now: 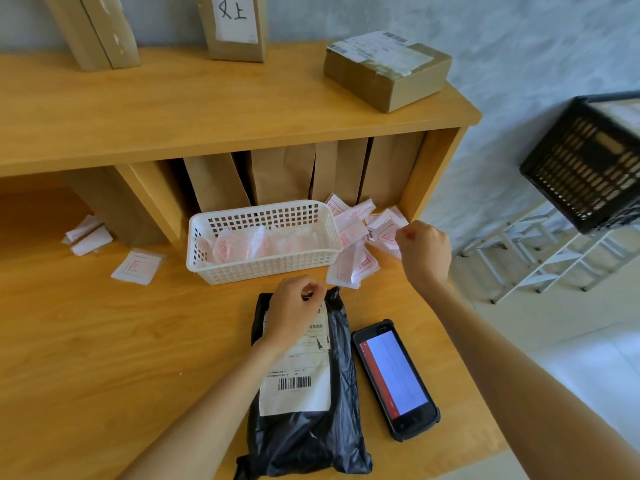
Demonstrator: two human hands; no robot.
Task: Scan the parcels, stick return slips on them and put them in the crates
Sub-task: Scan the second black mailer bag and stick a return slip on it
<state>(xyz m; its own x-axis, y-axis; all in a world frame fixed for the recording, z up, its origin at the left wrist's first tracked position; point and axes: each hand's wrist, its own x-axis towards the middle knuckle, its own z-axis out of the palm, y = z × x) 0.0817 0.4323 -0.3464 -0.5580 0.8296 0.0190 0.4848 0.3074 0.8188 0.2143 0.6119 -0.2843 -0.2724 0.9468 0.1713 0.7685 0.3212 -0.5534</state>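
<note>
A black plastic parcel [311,434] with a white barcode label lies on the wooden desk in front of me. My left hand [294,310] rests on the parcel's far end with its fingers curled at the label's top edge. My right hand [424,252] is raised over the loose pile of white return slips with red print [353,230] and pinches one slip at its edge. The handheld scanner [394,377] lies face up to the right of the parcel, its screen lit. A black crate [581,168] stands on a white rack at the right.
A white plastic basket [263,265] holding more slips stands behind the parcel. Stray slips [136,266] lie at the left. Brown envelopes stand in the shelf [242,140] compartment, and a cardboard box [388,69] sits on top. The desk edge falls away at the right.
</note>
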